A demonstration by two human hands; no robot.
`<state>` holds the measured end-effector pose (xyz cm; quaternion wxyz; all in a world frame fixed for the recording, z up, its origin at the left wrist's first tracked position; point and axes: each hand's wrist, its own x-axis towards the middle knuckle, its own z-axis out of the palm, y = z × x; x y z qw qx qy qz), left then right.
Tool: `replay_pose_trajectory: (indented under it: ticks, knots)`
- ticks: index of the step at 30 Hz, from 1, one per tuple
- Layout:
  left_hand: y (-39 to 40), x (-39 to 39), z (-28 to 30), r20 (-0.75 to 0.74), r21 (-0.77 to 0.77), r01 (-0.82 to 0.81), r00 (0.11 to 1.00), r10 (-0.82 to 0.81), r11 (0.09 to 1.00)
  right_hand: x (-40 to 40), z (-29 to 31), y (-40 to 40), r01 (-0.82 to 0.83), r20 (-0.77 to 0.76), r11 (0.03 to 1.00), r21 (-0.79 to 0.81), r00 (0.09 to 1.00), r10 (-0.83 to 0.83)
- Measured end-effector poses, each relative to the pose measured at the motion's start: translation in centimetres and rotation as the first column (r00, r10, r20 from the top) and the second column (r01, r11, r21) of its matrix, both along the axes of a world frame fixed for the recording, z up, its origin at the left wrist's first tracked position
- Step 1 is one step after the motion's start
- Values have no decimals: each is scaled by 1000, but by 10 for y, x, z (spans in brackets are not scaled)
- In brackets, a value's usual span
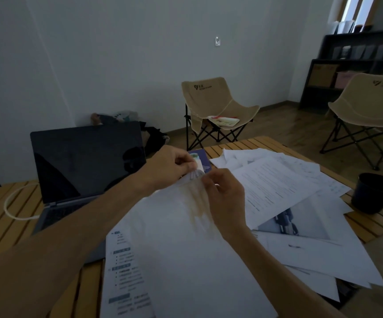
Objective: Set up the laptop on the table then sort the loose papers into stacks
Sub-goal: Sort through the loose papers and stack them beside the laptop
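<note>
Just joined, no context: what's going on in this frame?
A person is sorting papers at a wooden slatted table. Both hands work the top edge of a white sheet with a brownish stain: the left hand and right hand pinch it near a blue booklet. The laptop already stands open on the left, screen dark, a white cable beside it. Loose papers lie unsorted on the right, near a black cup.

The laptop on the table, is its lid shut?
No. The laptop stands open on the table, its dark screen upright and facing the person, keyboard showing below it.
</note>
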<state>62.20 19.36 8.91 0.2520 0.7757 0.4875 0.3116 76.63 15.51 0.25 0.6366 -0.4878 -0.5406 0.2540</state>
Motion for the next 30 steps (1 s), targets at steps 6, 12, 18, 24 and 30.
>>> replay_pose_trajectory:
  ticks: [6,12,18,24,30]
  knots:
    - [11,-6,-13,-80,-42,41,996,-44,998,3,-15,8,-35,56,996,-84,998,40]
    - [13,-8,-13,-201,-48,102,973,-109,994,6,-17,8,-49,85,996,-78,995,56]
    - [16,-20,-10,-117,-18,14,993,-16,1000,16,-21,3,-74,45,981,-180,995,84]
    - [19,-30,-12,-9,-46,-88,996,88,995,24,-23,-3,-34,89,984,-174,995,50]
    - [20,-40,-13,28,-52,-144,989,146,988,32,-25,-5,5,142,987,-163,990,18]
